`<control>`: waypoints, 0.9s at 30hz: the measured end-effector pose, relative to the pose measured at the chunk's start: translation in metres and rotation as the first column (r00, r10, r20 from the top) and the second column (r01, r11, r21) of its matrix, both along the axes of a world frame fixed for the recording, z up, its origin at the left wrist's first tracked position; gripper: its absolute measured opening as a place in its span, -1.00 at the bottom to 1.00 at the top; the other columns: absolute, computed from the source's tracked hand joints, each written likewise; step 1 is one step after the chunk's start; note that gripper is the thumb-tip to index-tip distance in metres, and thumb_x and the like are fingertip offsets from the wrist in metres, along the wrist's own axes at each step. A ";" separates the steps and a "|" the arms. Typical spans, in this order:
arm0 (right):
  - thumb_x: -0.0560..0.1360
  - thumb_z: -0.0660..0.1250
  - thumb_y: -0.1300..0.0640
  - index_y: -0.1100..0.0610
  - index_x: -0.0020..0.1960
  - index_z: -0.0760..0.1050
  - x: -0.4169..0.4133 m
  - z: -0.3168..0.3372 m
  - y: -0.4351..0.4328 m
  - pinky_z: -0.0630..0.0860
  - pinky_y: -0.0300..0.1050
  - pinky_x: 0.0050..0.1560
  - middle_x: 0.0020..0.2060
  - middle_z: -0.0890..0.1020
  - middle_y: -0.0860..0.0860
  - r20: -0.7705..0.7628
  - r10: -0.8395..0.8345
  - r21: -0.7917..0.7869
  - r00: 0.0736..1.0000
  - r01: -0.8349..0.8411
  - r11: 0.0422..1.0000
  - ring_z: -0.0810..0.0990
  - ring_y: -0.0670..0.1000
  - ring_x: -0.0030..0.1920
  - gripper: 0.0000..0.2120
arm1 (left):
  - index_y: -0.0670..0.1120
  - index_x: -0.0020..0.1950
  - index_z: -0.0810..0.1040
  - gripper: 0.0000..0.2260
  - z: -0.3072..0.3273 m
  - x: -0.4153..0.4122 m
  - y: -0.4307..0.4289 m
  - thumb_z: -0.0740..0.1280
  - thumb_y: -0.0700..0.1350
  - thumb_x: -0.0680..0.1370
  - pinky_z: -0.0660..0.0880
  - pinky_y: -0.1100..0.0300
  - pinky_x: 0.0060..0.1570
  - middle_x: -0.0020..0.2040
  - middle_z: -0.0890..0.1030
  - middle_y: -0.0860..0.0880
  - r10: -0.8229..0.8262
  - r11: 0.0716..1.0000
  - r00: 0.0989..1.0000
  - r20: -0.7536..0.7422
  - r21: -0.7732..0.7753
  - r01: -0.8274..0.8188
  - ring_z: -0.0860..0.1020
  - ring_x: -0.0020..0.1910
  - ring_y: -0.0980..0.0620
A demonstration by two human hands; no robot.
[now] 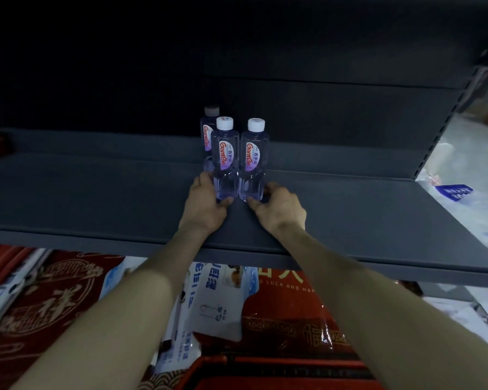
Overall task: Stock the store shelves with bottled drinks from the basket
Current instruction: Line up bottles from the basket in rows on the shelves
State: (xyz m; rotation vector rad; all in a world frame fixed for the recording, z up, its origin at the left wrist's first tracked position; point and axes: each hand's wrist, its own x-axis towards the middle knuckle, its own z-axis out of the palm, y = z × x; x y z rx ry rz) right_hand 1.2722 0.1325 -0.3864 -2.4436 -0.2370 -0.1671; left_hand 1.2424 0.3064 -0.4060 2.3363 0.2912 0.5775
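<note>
Three clear water bottles with white caps and red-and-purple labels stand upright on a dark grey shelf (96,198). The front left bottle (224,159) has my left hand (206,204) wrapped around its base. Beside it, touching, stands the front right bottle (253,159), with my right hand (279,206) gripping its base. The third bottle (208,130) stands behind the left one, partly hidden. No basket is in view.
The shelf's front edge (350,263) runs across the view, with its dark back panel (321,114) behind. Below lie red packaged goods (54,299) and white-blue packets (214,305). White plastic-wrapped goods (468,192) lie beyond the shelf's right upright.
</note>
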 end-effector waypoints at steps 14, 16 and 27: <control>0.39 0.53 -0.26 -0.01 0.36 0.50 -0.001 0.014 -0.012 0.57 -0.04 0.26 0.24 0.64 -0.01 -0.224 0.077 0.120 0.971 -0.051 0.991 0.62 0.08 0.23 -0.36 | -0.07 0.44 0.41 -0.41 0.012 -0.012 -0.007 0.53 0.01 0.48 0.45 -0.07 0.38 0.34 0.52 -0.11 0.003 0.999 1.000 -0.021 -0.050 -0.004 0.43 0.39 -0.11; 0.42 0.55 -0.19 0.05 0.42 0.49 -0.006 0.019 -0.021 0.50 -0.13 0.29 0.29 0.62 0.02 -0.269 0.118 0.176 0.956 -0.072 0.982 0.59 0.08 0.29 -0.34 | -0.09 0.44 0.42 -0.44 0.016 -0.023 -0.017 0.52 -0.03 0.50 0.40 -0.01 0.40 0.33 0.48 -0.13 0.018 0.999 0.999 -0.042 -0.038 -0.019 0.39 0.39 -0.12; 0.59 0.39 0.11 0.08 0.31 0.57 -0.132 0.031 -0.138 0.55 -0.14 0.08 0.17 0.67 0.05 -0.099 0.136 0.230 0.986 -0.111 0.967 0.65 0.07 0.15 -0.70 | -0.08 0.21 0.68 -0.70 0.048 -0.130 -0.114 0.44 -0.34 0.53 0.49 0.42 -0.16 0.03 0.66 -0.02 -0.067 0.986 0.997 -0.021 -0.153 0.063 0.63 -0.08 0.09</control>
